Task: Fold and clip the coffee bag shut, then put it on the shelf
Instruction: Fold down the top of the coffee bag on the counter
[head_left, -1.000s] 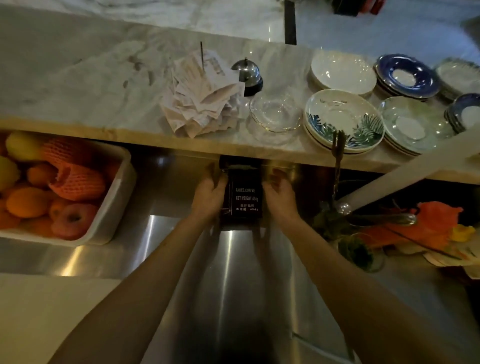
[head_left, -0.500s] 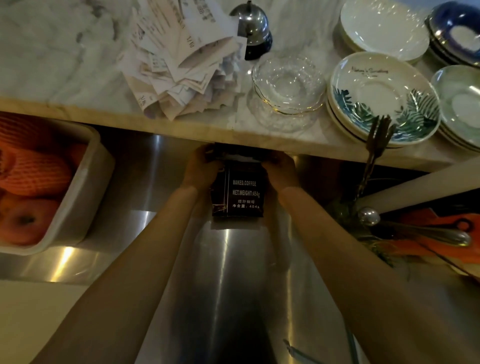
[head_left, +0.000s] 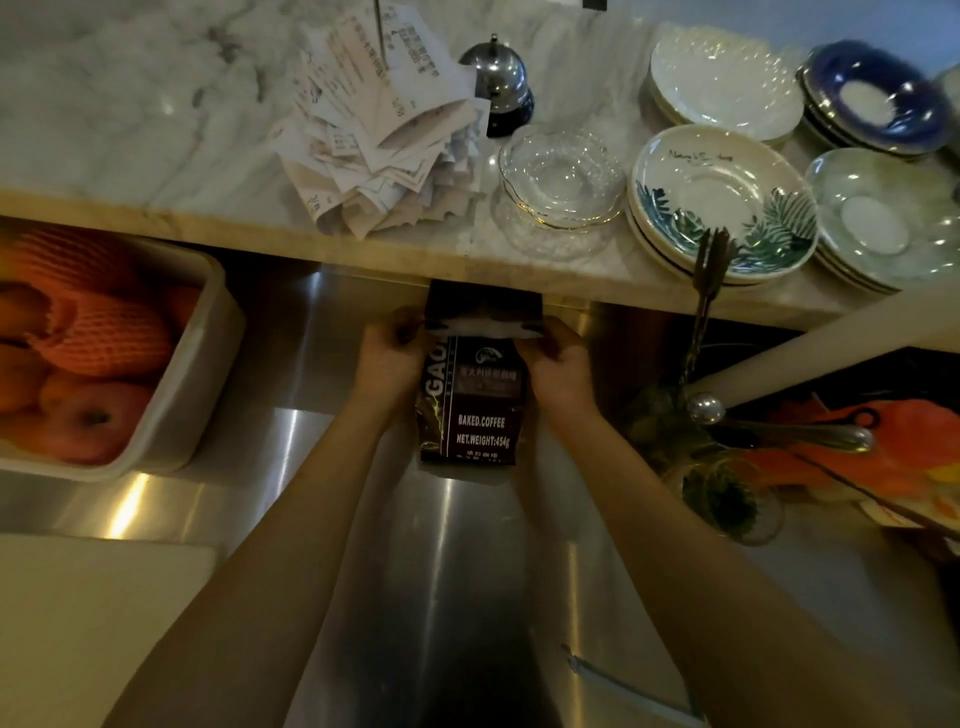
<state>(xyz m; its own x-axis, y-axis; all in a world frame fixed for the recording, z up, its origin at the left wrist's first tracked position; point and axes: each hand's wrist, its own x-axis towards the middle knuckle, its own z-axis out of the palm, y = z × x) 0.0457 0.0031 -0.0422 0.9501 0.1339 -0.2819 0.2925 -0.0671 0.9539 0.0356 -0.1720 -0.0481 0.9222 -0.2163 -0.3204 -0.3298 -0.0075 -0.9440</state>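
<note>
A dark coffee bag (head_left: 475, 410) printed "BAKED.COFFEE" stands upright on the steel counter (head_left: 467, 545), just below the edge of the marble shelf (head_left: 130, 171). My left hand (head_left: 387, 358) grips the bag's upper left corner and my right hand (head_left: 558, 364) grips its upper right corner. Between the hands the top of the bag shows a pale band (head_left: 483, 328), with a dark flap above it reaching under the shelf edge. I see no clip.
A white tub of fruit (head_left: 202, 374) sits at the left. On the marble shelf lie a pile of receipts (head_left: 379, 130), a call bell (head_left: 498, 78), glass dishes (head_left: 561, 171) and stacked saucers (head_left: 722, 197). A glass of greenery (head_left: 722, 499) and metal utensils stand at the right.
The view has pulled closer and lower. The bag now shows more of its upper front, with a pale band at the top; both hands stay on its upper corners.
</note>
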